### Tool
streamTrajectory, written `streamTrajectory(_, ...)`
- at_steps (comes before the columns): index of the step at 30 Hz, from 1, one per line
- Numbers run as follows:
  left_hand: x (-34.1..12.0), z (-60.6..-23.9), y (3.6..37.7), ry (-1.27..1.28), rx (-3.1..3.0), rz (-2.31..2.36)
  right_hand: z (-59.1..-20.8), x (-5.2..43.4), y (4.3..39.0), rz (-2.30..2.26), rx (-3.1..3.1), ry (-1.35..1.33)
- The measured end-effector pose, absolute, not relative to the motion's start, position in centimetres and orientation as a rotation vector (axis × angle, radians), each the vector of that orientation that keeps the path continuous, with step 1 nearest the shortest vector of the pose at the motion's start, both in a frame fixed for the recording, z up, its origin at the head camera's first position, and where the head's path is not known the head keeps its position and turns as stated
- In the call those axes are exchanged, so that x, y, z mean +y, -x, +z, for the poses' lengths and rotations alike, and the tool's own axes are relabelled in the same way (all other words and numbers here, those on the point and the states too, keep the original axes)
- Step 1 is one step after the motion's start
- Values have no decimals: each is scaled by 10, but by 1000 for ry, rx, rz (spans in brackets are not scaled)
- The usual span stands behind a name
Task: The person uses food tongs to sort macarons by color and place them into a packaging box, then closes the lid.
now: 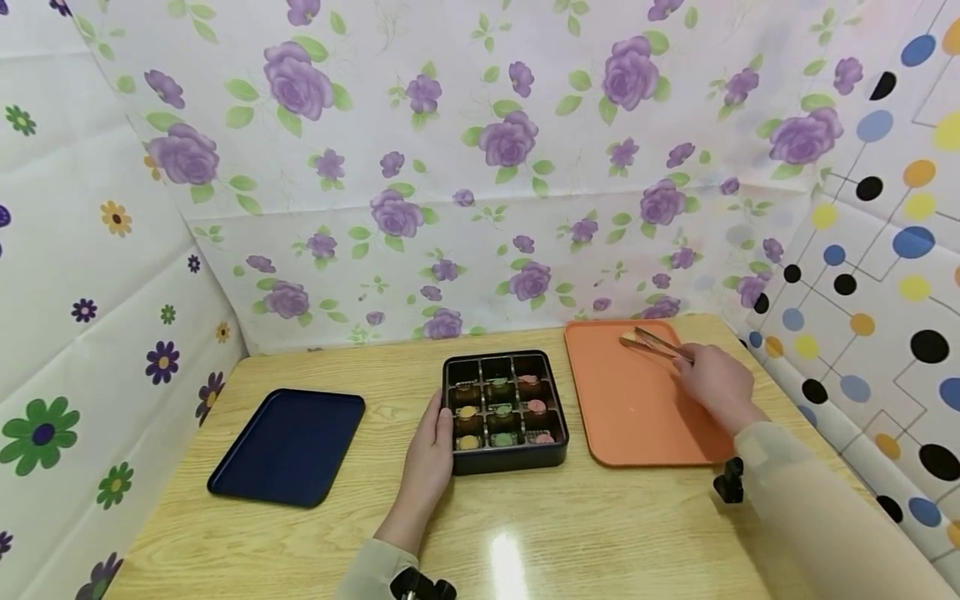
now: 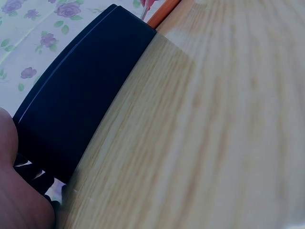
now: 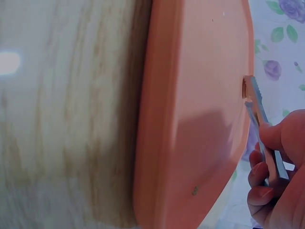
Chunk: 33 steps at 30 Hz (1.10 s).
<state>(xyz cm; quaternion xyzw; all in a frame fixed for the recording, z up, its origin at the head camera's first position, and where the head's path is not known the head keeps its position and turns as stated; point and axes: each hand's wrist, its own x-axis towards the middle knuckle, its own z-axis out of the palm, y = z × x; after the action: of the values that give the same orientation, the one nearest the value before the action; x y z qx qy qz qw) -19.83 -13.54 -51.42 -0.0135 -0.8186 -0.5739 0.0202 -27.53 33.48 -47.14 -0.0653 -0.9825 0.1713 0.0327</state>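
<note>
A black compartment box (image 1: 510, 457) stands mid-table, with small yellow, green and pink sweets in several of its cells. My left hand (image 1: 431, 442) holds the box by its left side, thumb at the rim and fingers along the outer wall. In the left wrist view the box's dark wall (image 2: 90, 90) hides most of those fingers. Over the orange tray (image 1: 637, 417) my right hand (image 1: 716, 383) grips metal tongs (image 1: 660, 342), their tips pointing left toward the tray's back part. Something small and brownish (image 3: 245, 88) shows at the tips; its kind is unclear.
On the left of the wooden table (image 1: 600, 525) lies a dark blue tray (image 1: 288, 446). The orange tray is close to the box's right side. Patterned cloth walls (image 1: 465, 150) enclose the back and both sides.
</note>
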Motion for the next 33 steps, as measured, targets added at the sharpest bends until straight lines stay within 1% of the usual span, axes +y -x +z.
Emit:
streamTrajectory(13, -139, -511, 200, 48, -2555, -1761, -468, 324, 274, 500, -3011, 188)
streamTrajectory(24, -141, -514, 199, 36, -2565, -1764, -478, 321, 276, 563, -2974, 196)
streamTrajectory(33, -137, -513, 198, 39, -2553, -1785, -471, 316, 269, 559, -2930, 179)
